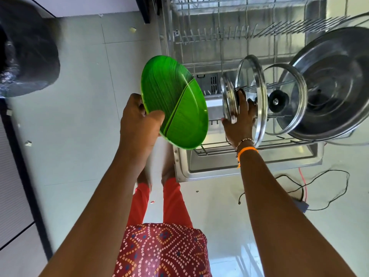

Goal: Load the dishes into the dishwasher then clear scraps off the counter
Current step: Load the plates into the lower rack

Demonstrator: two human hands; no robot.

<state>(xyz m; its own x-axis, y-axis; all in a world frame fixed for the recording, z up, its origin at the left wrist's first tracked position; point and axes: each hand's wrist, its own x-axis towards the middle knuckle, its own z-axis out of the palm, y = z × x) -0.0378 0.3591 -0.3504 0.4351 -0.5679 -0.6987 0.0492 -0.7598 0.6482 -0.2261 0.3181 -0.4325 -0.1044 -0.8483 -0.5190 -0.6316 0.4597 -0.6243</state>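
My left hand [139,120] grips the near rim of a green leaf-pattern plate [175,100], tilted on edge just left of the open dishwasher. My right hand [239,118] reaches into the lower rack [219,146] and holds a small glass lid [228,98] by its edge, fingers curled around it and its black knob. Behind it stand two larger glass lids [252,86] [287,96] on edge, then a big steel pan [335,82]. The upper rack [229,37] is pulled out.
The dishwasher door [249,164] lies open over the pale tiled floor. A black bin bag [26,50] sits at the left. Black and red cables [311,186] trail on the floor at the right. Small scraps [132,30] lie on the tiles. My feet stand beside the door.
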